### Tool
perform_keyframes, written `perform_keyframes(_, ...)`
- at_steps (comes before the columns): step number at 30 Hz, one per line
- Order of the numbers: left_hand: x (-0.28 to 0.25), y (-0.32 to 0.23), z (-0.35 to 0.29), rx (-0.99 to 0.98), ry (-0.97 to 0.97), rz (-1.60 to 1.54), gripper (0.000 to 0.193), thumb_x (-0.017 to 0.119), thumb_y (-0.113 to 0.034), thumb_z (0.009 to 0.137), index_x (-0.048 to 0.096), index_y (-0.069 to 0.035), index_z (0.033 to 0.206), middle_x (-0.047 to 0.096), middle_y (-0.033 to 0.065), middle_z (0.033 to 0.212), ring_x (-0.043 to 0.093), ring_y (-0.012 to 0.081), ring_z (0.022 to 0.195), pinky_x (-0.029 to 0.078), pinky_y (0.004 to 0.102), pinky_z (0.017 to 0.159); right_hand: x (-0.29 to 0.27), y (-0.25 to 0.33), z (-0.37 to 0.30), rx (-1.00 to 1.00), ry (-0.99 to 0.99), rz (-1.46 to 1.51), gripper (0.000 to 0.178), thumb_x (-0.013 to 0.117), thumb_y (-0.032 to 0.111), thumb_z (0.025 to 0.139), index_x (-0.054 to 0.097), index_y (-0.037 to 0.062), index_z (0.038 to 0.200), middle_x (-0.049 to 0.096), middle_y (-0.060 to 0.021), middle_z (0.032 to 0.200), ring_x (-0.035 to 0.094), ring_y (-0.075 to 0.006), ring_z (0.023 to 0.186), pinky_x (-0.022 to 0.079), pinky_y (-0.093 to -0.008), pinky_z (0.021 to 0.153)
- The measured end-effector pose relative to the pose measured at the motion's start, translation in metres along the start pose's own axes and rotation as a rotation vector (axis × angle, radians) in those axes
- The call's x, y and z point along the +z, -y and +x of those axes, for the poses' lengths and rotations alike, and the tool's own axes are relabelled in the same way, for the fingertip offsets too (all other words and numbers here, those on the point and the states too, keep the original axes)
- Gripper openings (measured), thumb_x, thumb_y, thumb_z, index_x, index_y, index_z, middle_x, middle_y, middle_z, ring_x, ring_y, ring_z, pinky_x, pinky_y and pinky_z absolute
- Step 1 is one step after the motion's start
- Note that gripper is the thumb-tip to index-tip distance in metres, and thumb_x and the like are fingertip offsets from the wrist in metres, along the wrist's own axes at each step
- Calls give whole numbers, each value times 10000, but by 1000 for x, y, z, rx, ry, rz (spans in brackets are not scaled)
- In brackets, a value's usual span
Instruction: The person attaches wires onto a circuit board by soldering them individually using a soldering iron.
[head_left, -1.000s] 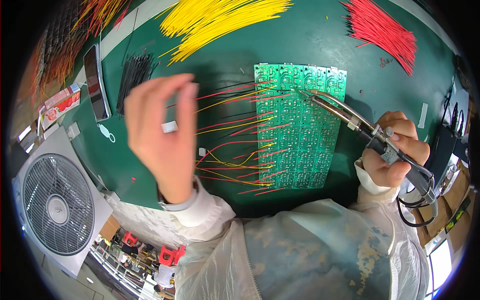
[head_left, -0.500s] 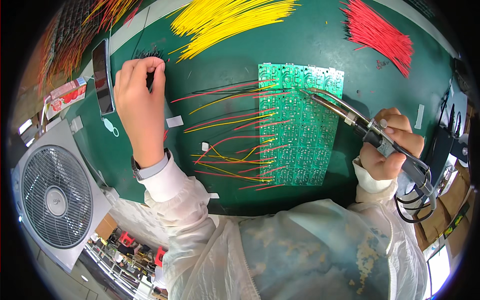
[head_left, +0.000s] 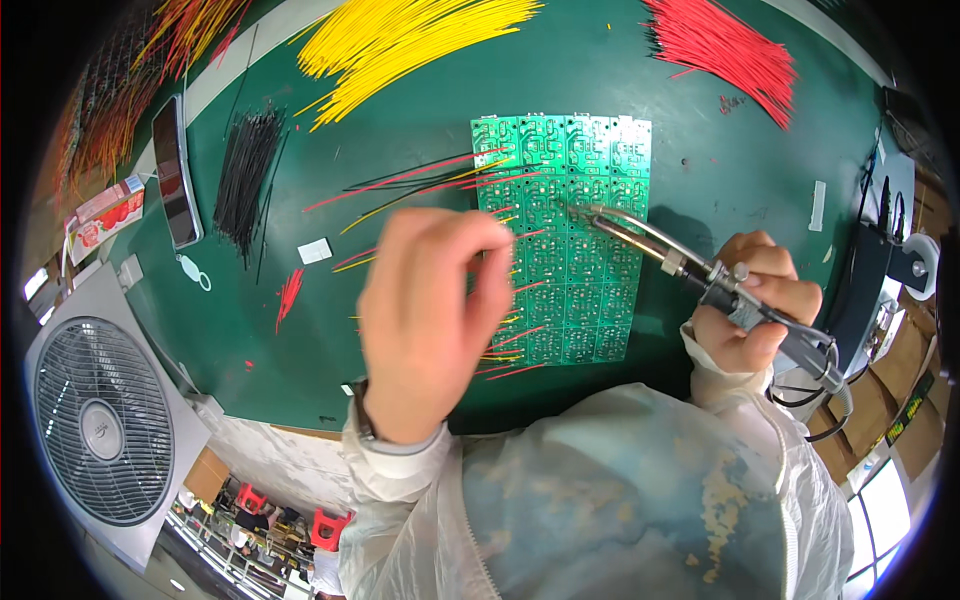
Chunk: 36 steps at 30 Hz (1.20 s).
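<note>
My right hand (head_left: 760, 300) grips a soldering iron (head_left: 715, 285) with a curved metal tube alongside its shaft. The iron's tip rests over the middle of a green circuit board panel (head_left: 605, 270), touching or just above it. Red, yellow and black wires (head_left: 400, 187) stick out from the panel's left side, their ends on the board. My left hand (head_left: 430, 300), slightly blurred, hovers over the wires at the panel's left edge. Its thumb and fingers are pinched together; anything between them cannot be made out. Behind this hand, part of the lower wires is hidden.
Bundles of yellow wires (head_left: 400, 50), red wires (head_left: 725, 55) and black wires (head_left: 248, 185) lie on the green table. At left are a phone (head_left: 178, 180), a red-and-white carton (head_left: 104, 218) and a fan (head_left: 100, 430). A few short red wires (head_left: 289, 298) lie near a white label (head_left: 314, 250).
My left hand has moved right and nearer, from the black wire bundle to the panel's left edge. The view has shifted slightly; the iron's tip now sits a little lower on the board.
</note>
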<state>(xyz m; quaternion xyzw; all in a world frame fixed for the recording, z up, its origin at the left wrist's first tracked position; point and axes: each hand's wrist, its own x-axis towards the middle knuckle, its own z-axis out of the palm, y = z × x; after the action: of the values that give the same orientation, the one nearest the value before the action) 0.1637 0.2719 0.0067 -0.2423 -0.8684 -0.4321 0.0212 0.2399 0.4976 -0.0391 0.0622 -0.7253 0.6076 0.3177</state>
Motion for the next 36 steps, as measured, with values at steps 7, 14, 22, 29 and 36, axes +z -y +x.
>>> perform_keyframes(7,21,17,5,101,46,91,289,733,61,711,596,-59,936,542,65,832,553,251,746,451,357,618,-1,-3,-7,-29,-12,98,423,543,443,975,458,30,949,558,-125,736,492,-196,517,433,-326,467)
perform_keyframes(14,22,17,1,93,49,57,274,742,61,699,609,-58,907,537,57,821,542,245,729,443,356,606,1,-5,-5,-59,19,102,420,541,437,976,457,26,948,557,-118,728,490,-192,502,440,-323,461)
perform_keyframes(22,23,17,2,97,27,72,267,744,71,684,612,-51,881,535,55,802,539,240,708,437,351,593,1,-1,-2,-35,89,65,410,545,419,975,465,17,962,558,-119,707,505,-205,486,443,-330,451)
perform_keyframes(29,24,18,3,134,8,86,271,735,87,665,612,-48,864,533,57,789,536,237,692,434,349,580,-1,-2,0,-50,124,60,392,551,398,975,471,14,975,565,-119,713,518,-209,496,444,-335,458)
perform_keyframes(36,24,18,4,127,19,82,270,732,93,661,611,-45,859,538,58,793,539,237,694,434,349,578,-1,-2,0,-44,138,79,385,562,386,970,474,11,981,567,-121,720,525,-213,508,448,-339,465)
